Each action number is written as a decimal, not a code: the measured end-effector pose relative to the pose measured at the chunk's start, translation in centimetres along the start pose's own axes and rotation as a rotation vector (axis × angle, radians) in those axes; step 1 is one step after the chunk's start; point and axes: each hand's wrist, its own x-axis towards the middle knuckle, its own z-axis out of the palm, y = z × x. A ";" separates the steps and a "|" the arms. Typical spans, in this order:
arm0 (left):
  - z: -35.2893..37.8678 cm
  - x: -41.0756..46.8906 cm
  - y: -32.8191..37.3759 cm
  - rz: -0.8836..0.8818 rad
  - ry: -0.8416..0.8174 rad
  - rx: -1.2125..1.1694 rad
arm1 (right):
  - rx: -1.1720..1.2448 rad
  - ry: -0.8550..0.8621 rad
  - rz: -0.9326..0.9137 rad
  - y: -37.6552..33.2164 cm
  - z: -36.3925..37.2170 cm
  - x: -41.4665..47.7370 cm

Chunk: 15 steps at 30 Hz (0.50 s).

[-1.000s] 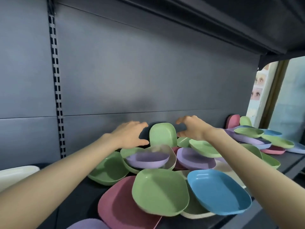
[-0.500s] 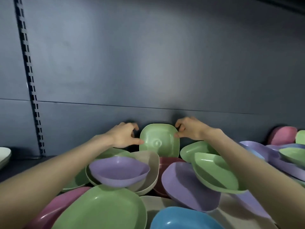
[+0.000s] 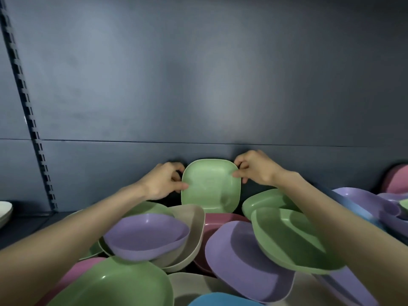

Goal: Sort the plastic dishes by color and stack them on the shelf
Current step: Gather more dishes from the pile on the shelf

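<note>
My left hand (image 3: 162, 183) and right hand (image 3: 256, 171) now hold the green dish (image 3: 210, 186) between them. It stands upright at the back of the shelf (image 3: 26, 219), close to the wall (image 3: 198, 85), with its flat face to me. 1 second before, both hands are only near it and the fingers do not grip. Now the left hand pinches the left rim, thumb in front and fingers curled behind, and the right hand pinches the upper right corner in the same way. The bottom edge is hidden behind a beige dish (image 3: 194, 219), so I cannot tell if the green dish is already lifted. I think the grasp is finished and the next step is to lift it out over the pile (image 3: 242, 250) and carry it to other green ones. The pile in front is mixed: purple, pink, blue, beige and green together, so most of the sorting is not yet done. A few white dishes (image 3: 4, 212) lie stacked far to the left.
</note>
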 end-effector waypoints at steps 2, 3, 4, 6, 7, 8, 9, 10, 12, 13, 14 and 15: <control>-0.5 -0.1 0.4 0.009 0.087 -0.051 | 0.059 0.076 -0.038 -0.2 -0.5 -0.1; -0.8 -0.2 0.6 0.022 0.133 -0.073 | 0.089 0.118 -0.057 -0.4 -0.8 -0.2; -1.2 -0.5 0.9 0.037 0.185 -0.087 | 0.117 0.162 -0.079 -0.7 -1.1 -0.2; -2.0 -0.9 1.4 0.060 0.284 -0.121 | 0.174 0.250 -0.120 -1.4 -1.6 -0.4; -2.6 -1.2 1.6 0.067 0.330 -0.152 | 0.204 0.281 -0.142 -1.9 -1.8 -0.4; -3.1 -1.6 1.7 0.073 0.370 -0.196 | 0.246 0.304 -0.164 -2.3 -1.9 -0.5; -3.7 -2.1 1.8 0.074 0.410 -0.252 | 0.304 0.318 -0.182 -2.9 -2.0 -0.5; -4.3 -2.5 1.8 0.069 0.452 -0.313 | 0.374 0.325 -0.192 -3.6 -2.0 -0.6; -5.6 -3.8 1.9 0.055 0.537 -0.421 | 0.507 0.304 -0.193 -5.1 -2.0 -0.8; -6.2 -4.5 1.9 0.049 0.573 -0.458 | 0.556 0.275 -0.193 -6.1 -1.8 -0.9; -6.7 -5.2 1.9 0.048 0.599 -0.486 | 0.592 0.249 -0.195 -7.1 -1.7 -1.1; -7.2 -6.0 1.8 0.051 0.614 -0.499 | 0.616 0.234 -0.202 -8.0 -1.4 -1.2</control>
